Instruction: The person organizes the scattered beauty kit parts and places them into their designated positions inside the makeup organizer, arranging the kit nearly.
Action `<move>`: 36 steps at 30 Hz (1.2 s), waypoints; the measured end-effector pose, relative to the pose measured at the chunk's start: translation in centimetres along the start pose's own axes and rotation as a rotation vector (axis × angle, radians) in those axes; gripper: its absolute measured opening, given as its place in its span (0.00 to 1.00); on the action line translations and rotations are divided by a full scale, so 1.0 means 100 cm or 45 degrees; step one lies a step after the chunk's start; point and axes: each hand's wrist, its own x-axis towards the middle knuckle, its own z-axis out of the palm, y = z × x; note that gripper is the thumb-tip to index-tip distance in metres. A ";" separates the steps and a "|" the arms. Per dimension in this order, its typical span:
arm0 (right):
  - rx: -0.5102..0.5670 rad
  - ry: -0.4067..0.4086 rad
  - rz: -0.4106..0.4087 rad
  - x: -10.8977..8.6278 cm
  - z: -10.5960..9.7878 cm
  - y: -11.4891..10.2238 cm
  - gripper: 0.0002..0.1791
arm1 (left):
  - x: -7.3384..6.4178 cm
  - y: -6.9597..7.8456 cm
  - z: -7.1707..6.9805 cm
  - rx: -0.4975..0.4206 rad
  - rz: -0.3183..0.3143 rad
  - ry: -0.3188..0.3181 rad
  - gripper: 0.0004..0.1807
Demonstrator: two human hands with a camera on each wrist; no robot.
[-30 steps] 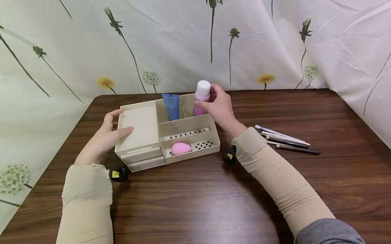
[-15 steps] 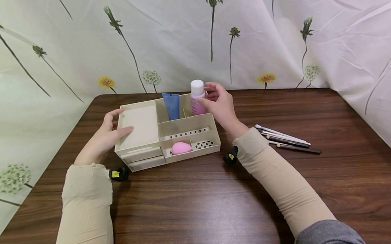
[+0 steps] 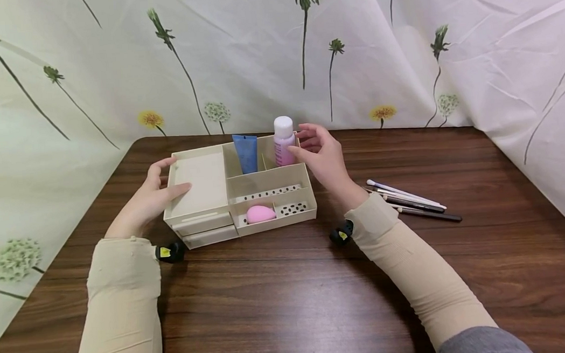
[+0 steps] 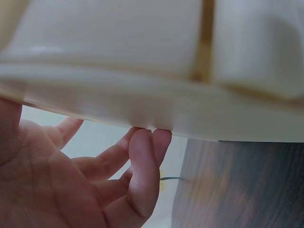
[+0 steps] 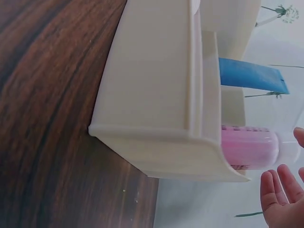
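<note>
A cream desktop organizer (image 3: pixel 244 192) with two drawers on its left stands on the table. My left hand (image 3: pixel 143 204) holds its left end, thumb on the top and fingertips against the side wall (image 4: pixel 118 102). In the back right compartment stands a pink bottle (image 3: pixel 284 150) with a white cap, upright. Right beside it is my right hand (image 3: pixel 327 160), thumb near the bottle and fingers loosely spread behind the rim; the right wrist view shows these fingers (image 5: pixel 282 190) apart from the bottle. A blue tube (image 3: pixel 247 154) stands in the neighbouring back compartment.
A pink makeup sponge (image 3: pixel 261 214) lies in the front compartment, beside a spotted liner. Several makeup brushes (image 3: pixel 410 201) lie on the wooden table (image 3: pixel 280 301) right of the organizer, near the right sleeve. A flowered cloth (image 3: pixel 255 48) hangs behind the table.
The pink bottle has shifted left and now stands upright in its compartment. My right hand has let go of it and drawn slightly right. The left hand has stayed on the organizer.
</note>
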 end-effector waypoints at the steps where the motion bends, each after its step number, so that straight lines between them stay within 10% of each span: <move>1: 0.011 -0.002 -0.013 -0.002 -0.001 -0.001 0.27 | 0.000 0.000 0.000 -0.003 0.002 -0.001 0.44; 36: 0.161 0.035 -0.060 -0.059 -0.073 -0.029 0.21 | 0.000 -0.002 0.001 -0.079 0.047 0.055 0.46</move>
